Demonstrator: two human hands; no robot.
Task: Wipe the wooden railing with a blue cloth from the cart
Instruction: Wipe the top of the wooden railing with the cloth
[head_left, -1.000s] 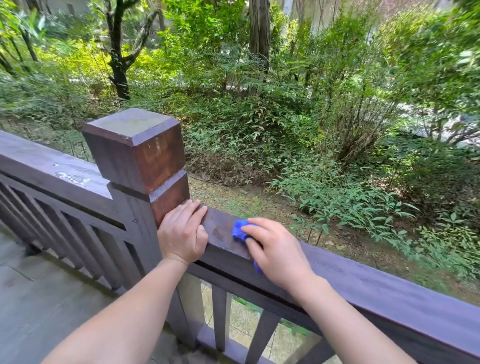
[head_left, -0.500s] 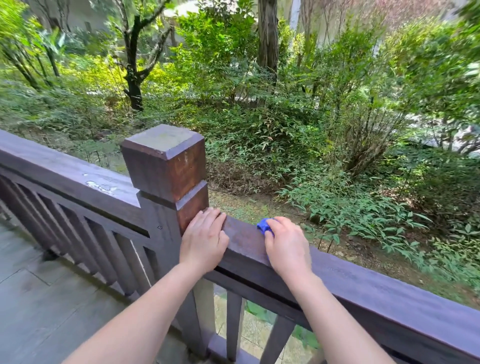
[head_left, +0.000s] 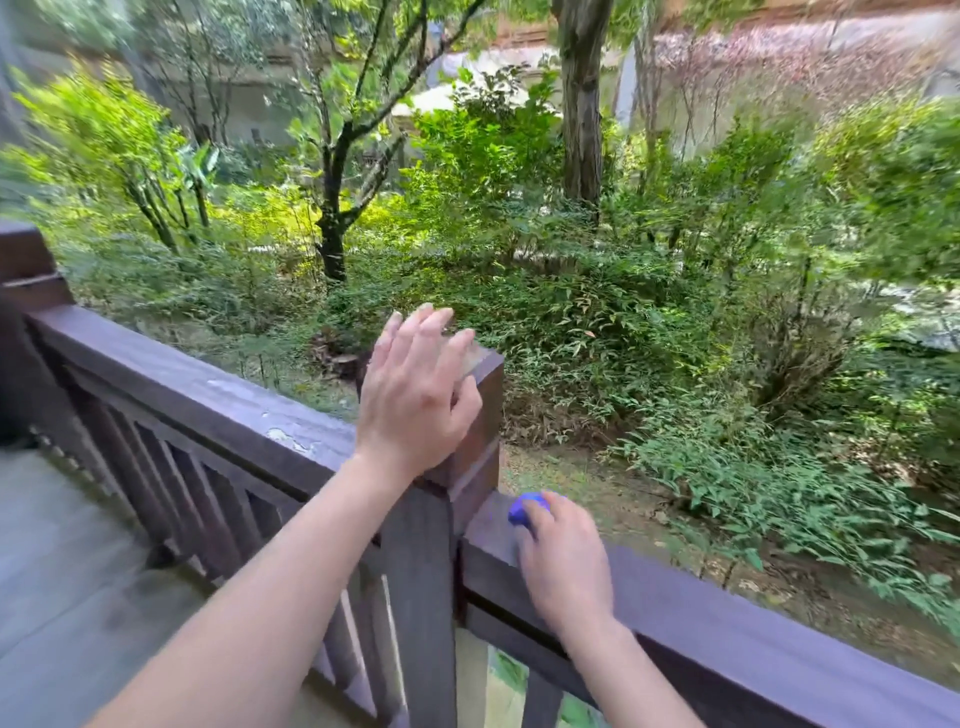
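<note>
- Where the two bare forearms reach in from the lower edge of the view, the right hand (head_left: 563, 564) lies palm down on the top of the wooden railing (head_left: 727, 618), just to the right of the post (head_left: 447, 519).
- Under its curled fingers (head_left: 540, 514) sits the blue cloth (head_left: 525, 508), bunched small, with only a rounded edge showing at the fingertips near the far edge of the rail; the right grip is clenched on that cloth and presses it to the wood.
- Just to the left, the left hand (head_left: 415, 395) rests its heel on the near edge of the square post cap, with the fingers spread and lifted above the cap; its grip is released and grasps nothing.
- Left of the post, a second run of the railing slopes away toward the left edge of the view, with pale flaked patches (head_left: 291, 436) on its top and slanted balusters (head_left: 208, 499) below it.
- Below that run lies a grey paved floor (head_left: 62, 561).
- Beyond the railing, the ground drops to bare soil and leaf litter (head_left: 597, 488), then low green shrubs (head_left: 727, 457).
- Farthest off stand tree trunks (head_left: 582, 104) and a blurred pale structure.
</note>
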